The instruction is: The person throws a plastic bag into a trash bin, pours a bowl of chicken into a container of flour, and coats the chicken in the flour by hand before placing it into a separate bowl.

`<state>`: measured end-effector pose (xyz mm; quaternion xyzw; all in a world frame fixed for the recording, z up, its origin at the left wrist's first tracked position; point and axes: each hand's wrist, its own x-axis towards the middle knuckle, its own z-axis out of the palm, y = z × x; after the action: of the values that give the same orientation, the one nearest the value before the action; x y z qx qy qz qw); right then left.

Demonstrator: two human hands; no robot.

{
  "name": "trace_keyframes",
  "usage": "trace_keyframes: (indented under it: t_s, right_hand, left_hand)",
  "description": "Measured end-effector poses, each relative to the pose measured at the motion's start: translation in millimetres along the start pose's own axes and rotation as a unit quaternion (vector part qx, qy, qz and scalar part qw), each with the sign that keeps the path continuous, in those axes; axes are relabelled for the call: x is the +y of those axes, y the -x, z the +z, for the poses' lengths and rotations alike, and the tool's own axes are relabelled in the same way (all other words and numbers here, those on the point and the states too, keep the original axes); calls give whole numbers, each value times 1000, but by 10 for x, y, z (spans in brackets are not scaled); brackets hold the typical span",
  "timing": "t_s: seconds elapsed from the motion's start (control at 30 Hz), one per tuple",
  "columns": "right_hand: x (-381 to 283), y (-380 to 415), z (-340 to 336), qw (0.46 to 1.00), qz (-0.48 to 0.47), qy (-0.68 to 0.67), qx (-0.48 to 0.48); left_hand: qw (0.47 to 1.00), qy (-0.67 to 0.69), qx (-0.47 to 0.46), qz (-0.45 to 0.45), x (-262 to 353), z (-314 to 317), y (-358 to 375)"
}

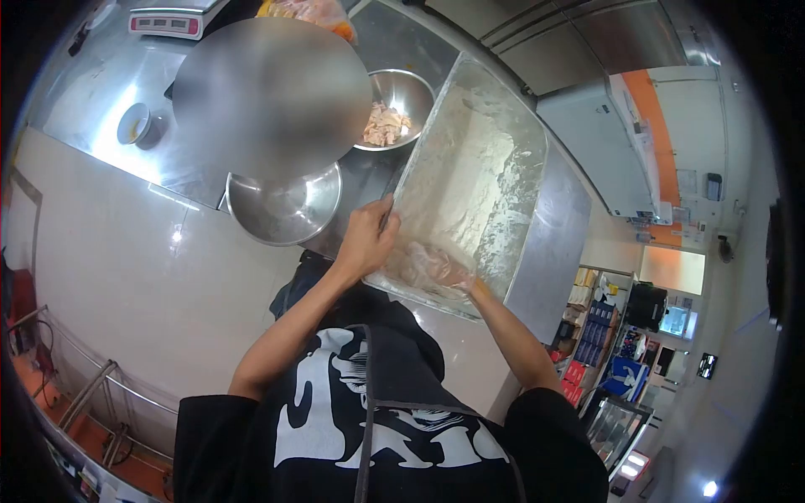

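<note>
A large rectangular tub (530, 189) with a coating of white flour (470, 163) on its floor and walls stands in front of me. My left hand (366, 239) is bare, its fingers closed over the tub's left rim near the front corner. Inside the tub's near end lies my right hand (440, 268), in a clear plastic glove dusted with flour. The glove's folds and the flour hide how its fingers are set. To the left of the tub, a steel bowl (415, 88) contains pale pieces that look like raw meat (386, 126).
Another steel bowl (285, 201) sits at the counter's edge. A small white cup (134, 124), a digital scale (168, 23) and a bag with orange contents (310, 12) are farther left. A blurred patch covers part of the counter. Stocked shelves (599, 327) stand at right.
</note>
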<state>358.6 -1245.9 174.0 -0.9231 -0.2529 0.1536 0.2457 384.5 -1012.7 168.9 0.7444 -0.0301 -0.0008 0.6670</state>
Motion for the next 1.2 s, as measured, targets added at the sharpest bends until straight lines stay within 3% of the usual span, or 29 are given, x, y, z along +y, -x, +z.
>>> trace_keyframes:
  t_s: [0.03,0.1,0.13,0.27,0.3,0.33,0.4,0.43,0.5,0.63,0.7,0.73,0.8,0.93,1.0,1.1,1.2]
  right_hand:
    - [249,88,61,1000,-1,5,-5]
    - [950,311,310,938,95,-324,77]
    - [909,307,306,939,94,-323,72]
    - [529,342,245,889,360,-282,-20]
    - [398,283,171,866,421,-265,-45]
    - [-63,56,-7,784,532,-311,-77]
    - [252,-39,250,848,364,-349,-163]
    - [248,-163,300,847,363,-350,-166]
    - [175,-446,412,756,287,-571,-145]
    - [278,-675,671,791,266,-537,-124]
    - [369,-579,796,820,308,-483,-15]
    - [257,-574,684,823,304,-480,-22]
    - [-80,-594,335,909,194,-369,16]
    - [123,-539,-41,932,168,-320,16]
    - [-111,-544,-298,979,114,-149,80]
    - [-127,-550,-378,987,85,-71,120]
    - [-56,-449,-449,993,95,-10,74]
  left_hand:
    - [1000,5,4,-1,-1,15,1]
    - [1000,2,8,5,-20,10,8]
    - [1000,2,12,2,-33,8,12]
    - [1000,-11,4,11,-45,8,16]
    - [1000,-16,-4,6,-46,11,16]
    - [1000,-15,2,3,-48,24,12]
    - [1000,-9,16,5,-56,52,29]
    - [1000,-12,18,2,-55,56,30]
    - [1000,-20,23,5,-41,57,24]
    - [999,-29,24,14,-49,37,23]
    - [1000,-18,11,3,-81,53,25]
    - [1000,-18,21,2,-106,74,25]
    - [998,7,44,52,-168,87,37]
    - [999,2,14,35,-112,35,26]
    - [999,22,21,28,-116,39,22]
    - [999,18,16,26,-96,26,20]
    - [1000,14,17,18,-98,31,19]
